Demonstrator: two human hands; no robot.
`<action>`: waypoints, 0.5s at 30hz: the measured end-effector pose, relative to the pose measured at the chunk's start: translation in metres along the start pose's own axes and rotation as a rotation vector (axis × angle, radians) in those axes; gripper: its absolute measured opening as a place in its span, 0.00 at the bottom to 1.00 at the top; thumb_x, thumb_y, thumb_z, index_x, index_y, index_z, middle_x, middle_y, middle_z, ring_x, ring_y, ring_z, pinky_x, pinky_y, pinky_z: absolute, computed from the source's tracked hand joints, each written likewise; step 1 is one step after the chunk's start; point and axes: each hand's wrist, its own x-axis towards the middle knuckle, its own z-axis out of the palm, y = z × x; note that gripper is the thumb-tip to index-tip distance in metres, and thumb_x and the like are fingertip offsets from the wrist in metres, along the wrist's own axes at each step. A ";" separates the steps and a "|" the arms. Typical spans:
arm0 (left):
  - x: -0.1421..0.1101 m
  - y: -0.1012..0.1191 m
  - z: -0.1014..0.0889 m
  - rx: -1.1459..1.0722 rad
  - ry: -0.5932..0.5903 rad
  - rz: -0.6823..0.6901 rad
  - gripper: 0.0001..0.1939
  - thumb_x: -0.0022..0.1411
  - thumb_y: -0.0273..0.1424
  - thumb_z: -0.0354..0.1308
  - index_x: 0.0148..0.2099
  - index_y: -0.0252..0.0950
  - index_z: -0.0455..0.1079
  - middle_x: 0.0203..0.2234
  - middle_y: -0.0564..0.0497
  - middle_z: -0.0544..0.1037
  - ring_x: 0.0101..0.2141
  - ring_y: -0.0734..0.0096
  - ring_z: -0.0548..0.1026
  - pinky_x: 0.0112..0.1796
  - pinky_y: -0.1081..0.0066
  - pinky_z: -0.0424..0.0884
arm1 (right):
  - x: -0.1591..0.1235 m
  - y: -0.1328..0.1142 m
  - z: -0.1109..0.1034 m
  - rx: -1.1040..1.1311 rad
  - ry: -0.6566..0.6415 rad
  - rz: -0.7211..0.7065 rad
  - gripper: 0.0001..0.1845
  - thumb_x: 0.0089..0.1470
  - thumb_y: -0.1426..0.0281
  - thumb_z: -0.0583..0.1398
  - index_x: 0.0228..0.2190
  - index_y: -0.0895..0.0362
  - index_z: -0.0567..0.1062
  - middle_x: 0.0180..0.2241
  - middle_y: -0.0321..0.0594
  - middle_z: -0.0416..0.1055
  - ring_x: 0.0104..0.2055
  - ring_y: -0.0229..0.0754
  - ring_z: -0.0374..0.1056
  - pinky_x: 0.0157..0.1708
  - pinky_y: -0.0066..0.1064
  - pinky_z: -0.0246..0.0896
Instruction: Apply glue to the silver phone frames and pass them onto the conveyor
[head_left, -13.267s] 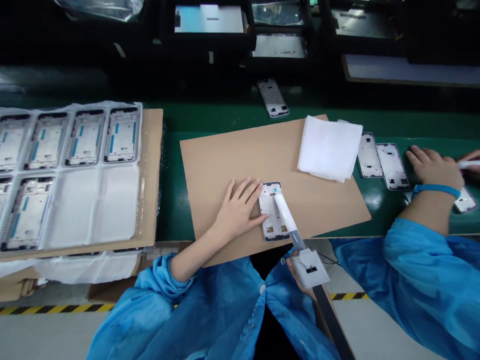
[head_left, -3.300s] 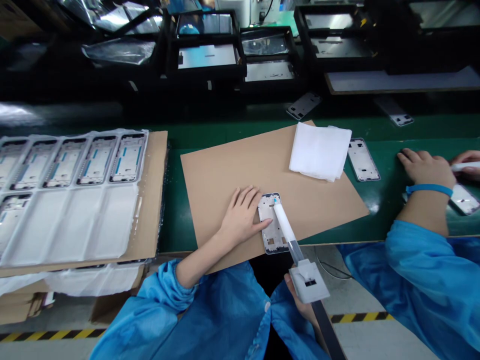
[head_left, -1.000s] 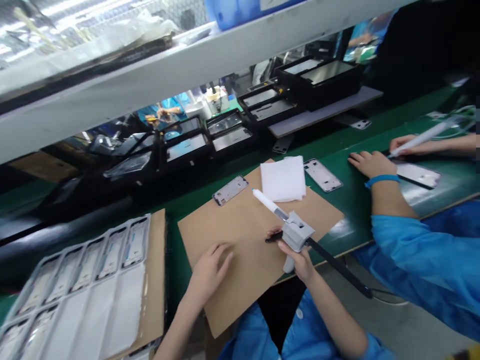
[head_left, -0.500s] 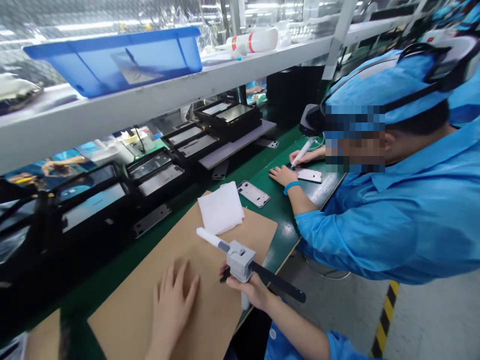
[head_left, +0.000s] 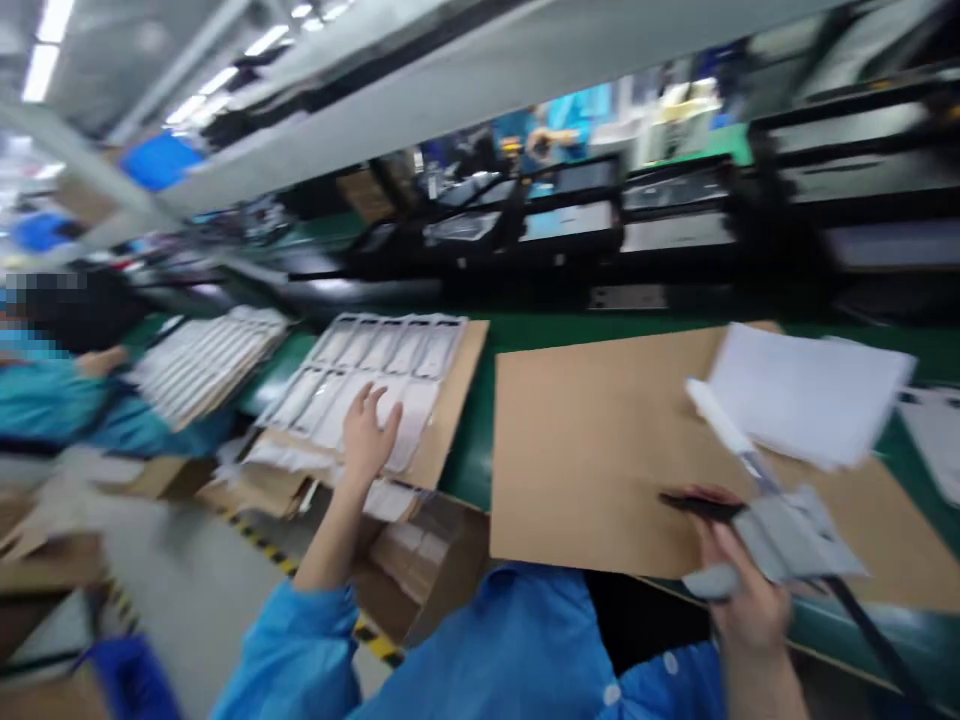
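Observation:
My left hand (head_left: 367, 435), fingers apart, reaches over a white tray of phone-sized panels (head_left: 409, 345); whether it touches one I cannot tell. My right hand (head_left: 754, 600) grips a grey boxy hand tool (head_left: 787, 535) with a white pen-shaped front (head_left: 716, 415) and a dark bar at the back. A black lever-like piece (head_left: 701, 505) sticks out at its fingers. Beneath the tool lies a brown cardboard sheet (head_left: 585, 450), with folded white paper (head_left: 806, 395) on its far right part.
Another tray stack (head_left: 210, 360) stands further left, beside a co-worker's blue sleeve (head_left: 52, 390). Black frames with panels (head_left: 570, 220) line the back under a grey shelf beam (head_left: 450, 90). An open carton (head_left: 431, 560) sits below the bench edge. A phone panel (head_left: 934, 430) lies at far right.
The view has swung left, bringing the panel trays into sight. My left hand has moved from the cardboard to over the near tray. The right hand still holds the tool.

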 end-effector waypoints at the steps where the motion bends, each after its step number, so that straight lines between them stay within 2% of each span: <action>1: 0.005 -0.015 -0.001 0.042 -0.006 -0.054 0.27 0.81 0.47 0.52 0.69 0.35 0.74 0.73 0.30 0.73 0.72 0.39 0.74 0.72 0.41 0.70 | -0.001 -0.001 -0.001 0.024 -0.003 0.009 0.27 0.57 0.58 0.74 0.54 0.57 0.82 0.58 0.47 0.80 0.63 0.49 0.77 0.80 0.54 0.65; 4: 0.017 -0.045 0.001 0.131 -0.056 -0.180 0.28 0.82 0.46 0.52 0.72 0.33 0.72 0.76 0.28 0.70 0.72 0.36 0.73 0.71 0.40 0.70 | -0.007 -0.009 -0.002 0.029 -0.048 0.011 0.24 0.59 0.62 0.72 0.54 0.57 0.82 0.59 0.46 0.79 0.65 0.48 0.76 0.84 0.55 0.59; 6: 0.029 -0.049 0.005 0.157 -0.116 -0.210 0.29 0.83 0.45 0.51 0.73 0.31 0.71 0.77 0.28 0.70 0.73 0.35 0.72 0.71 0.41 0.69 | -0.011 -0.014 0.001 0.002 -0.055 0.004 0.23 0.60 0.62 0.71 0.54 0.58 0.82 0.59 0.46 0.79 0.65 0.49 0.76 0.83 0.55 0.60; 10: 0.067 -0.030 0.018 0.175 -0.254 -0.166 0.32 0.85 0.48 0.49 0.76 0.34 0.70 0.74 0.32 0.74 0.71 0.40 0.74 0.70 0.49 0.69 | -0.012 -0.016 0.006 -0.033 -0.025 -0.011 0.25 0.59 0.60 0.72 0.54 0.58 0.81 0.58 0.48 0.79 0.65 0.51 0.76 0.83 0.57 0.61; 13: 0.098 -0.008 0.025 0.214 -0.314 -0.153 0.37 0.83 0.54 0.50 0.78 0.32 0.67 0.73 0.29 0.75 0.71 0.35 0.73 0.69 0.46 0.69 | -0.007 -0.007 0.003 -0.033 -0.003 0.005 0.27 0.57 0.58 0.75 0.53 0.57 0.82 0.57 0.48 0.80 0.64 0.51 0.77 0.82 0.56 0.62; 15: 0.115 0.008 0.022 0.253 -0.336 -0.153 0.40 0.81 0.55 0.54 0.77 0.28 0.67 0.71 0.23 0.75 0.70 0.30 0.73 0.67 0.43 0.70 | -0.003 0.002 0.000 -0.043 0.017 0.012 0.29 0.56 0.55 0.75 0.53 0.56 0.82 0.56 0.49 0.80 0.64 0.52 0.77 0.78 0.54 0.69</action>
